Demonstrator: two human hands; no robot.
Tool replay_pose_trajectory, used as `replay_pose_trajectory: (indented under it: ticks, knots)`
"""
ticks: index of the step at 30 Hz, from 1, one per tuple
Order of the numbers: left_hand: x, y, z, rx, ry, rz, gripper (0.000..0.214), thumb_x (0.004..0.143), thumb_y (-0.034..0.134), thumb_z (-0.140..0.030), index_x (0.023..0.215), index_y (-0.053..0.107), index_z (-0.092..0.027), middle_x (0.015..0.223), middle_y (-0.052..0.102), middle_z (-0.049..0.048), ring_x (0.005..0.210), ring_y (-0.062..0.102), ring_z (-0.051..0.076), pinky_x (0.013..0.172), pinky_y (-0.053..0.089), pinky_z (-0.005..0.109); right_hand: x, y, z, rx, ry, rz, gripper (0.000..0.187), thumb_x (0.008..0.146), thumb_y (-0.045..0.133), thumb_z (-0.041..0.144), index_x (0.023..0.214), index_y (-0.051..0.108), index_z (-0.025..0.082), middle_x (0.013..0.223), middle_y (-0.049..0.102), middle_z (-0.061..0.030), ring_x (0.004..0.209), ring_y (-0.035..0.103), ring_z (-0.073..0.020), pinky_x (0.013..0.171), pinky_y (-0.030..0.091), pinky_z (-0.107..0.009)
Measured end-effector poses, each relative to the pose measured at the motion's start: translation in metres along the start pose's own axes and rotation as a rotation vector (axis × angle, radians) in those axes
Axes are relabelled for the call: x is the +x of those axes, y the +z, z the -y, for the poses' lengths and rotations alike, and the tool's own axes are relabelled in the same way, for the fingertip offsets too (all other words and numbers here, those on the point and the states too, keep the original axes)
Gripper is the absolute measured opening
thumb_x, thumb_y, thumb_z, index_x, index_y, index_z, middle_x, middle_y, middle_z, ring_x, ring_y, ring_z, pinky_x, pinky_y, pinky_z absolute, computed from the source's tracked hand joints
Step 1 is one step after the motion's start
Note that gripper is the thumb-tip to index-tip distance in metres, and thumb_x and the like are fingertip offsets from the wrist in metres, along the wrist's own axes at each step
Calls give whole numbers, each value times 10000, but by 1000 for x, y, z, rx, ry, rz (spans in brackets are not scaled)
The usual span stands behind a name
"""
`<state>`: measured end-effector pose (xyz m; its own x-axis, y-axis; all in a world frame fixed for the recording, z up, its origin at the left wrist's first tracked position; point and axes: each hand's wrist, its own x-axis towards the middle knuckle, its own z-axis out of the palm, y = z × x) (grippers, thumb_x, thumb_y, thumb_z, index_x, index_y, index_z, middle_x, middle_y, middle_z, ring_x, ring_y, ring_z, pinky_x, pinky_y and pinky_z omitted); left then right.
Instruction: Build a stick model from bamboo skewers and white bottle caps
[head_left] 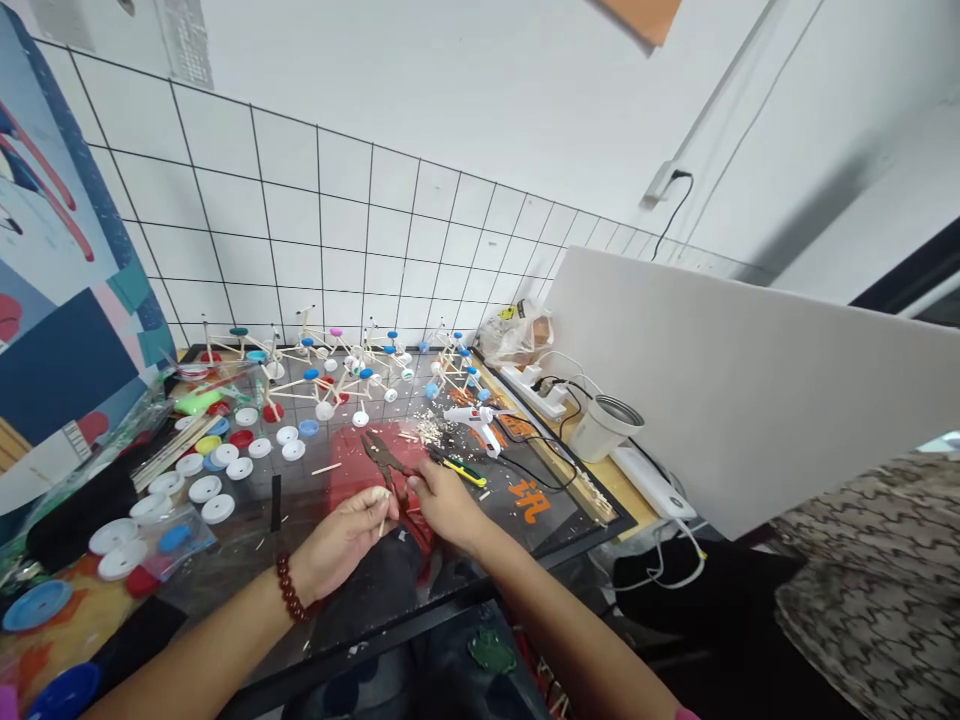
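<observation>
My right hand [448, 505] is closed around the handles of a pair of dark pliers [384, 458], whose jaws point away to the upper left. Close beside it, my left hand [341, 545] pinches a short thin wooden stick [382, 527] between thumb and fingers. Both hands are above the dark tabletop [315, 500], over a red patch [349, 470]. Just beyond my right hand lies a yellow utility knife [466, 472]. Past that is a white hot glue gun [476, 425] beside scattered wood bits [431, 428].
Several small stick figures with coloured caps [366, 374] stand at the back by the wire grid [345, 235]. White bottle caps [204, 489] lie on the left with a bundle of sticks [176, 450]. A power strip [536, 390] and a white cup [606, 430] stand right.
</observation>
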<state>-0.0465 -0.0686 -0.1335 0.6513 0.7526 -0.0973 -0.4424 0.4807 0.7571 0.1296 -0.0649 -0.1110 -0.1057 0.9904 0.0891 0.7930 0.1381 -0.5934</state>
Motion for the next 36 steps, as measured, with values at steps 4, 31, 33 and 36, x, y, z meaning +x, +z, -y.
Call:
replay_pose_trajectory:
  ticks: [4, 31, 33, 36]
  knots:
    - [0, 3, 5, -34, 55, -25, 174, 812, 713, -308, 727, 654, -167, 706, 541, 4, 688, 527, 132, 725, 463, 279, 3, 8, -7, -17, -18, 5, 172, 895, 483, 156, 855, 649, 182, 767, 690, -44, 689, 592, -162, 637, 393, -243]
    - [11, -18, -19, 59, 177, -363, 348, 596, 880, -341, 844, 761, -129, 616, 559, -8, 577, 476, 84, 533, 445, 191, -35, -56, -81, -356, -132, -11, 217, 894, 520, 151, 953, 725, 196, 925, 675, -83, 910, 604, -219, 840, 446, -332]
    - [11, -17, -17, 62, 162, -359, 328, 619, 868, -344, 836, 763, -123, 640, 595, 8, 594, 510, 91, 554, 465, 194, -34, -51, -62, -318, -188, -104, 198, 904, 525, 170, 958, 713, 199, 932, 670, -88, 907, 591, -224, 843, 440, -344]
    - [8, -14, -13, 49, 144, -362, 300, 621, 870, -332, 793, 760, -113, 726, 674, 46, 673, 590, 115, 655, 515, 212, -27, -42, -28, -109, -348, -152, 227, 904, 593, 279, 1110, 660, 212, 989, 655, -82, 937, 585, -218, 854, 450, -338]
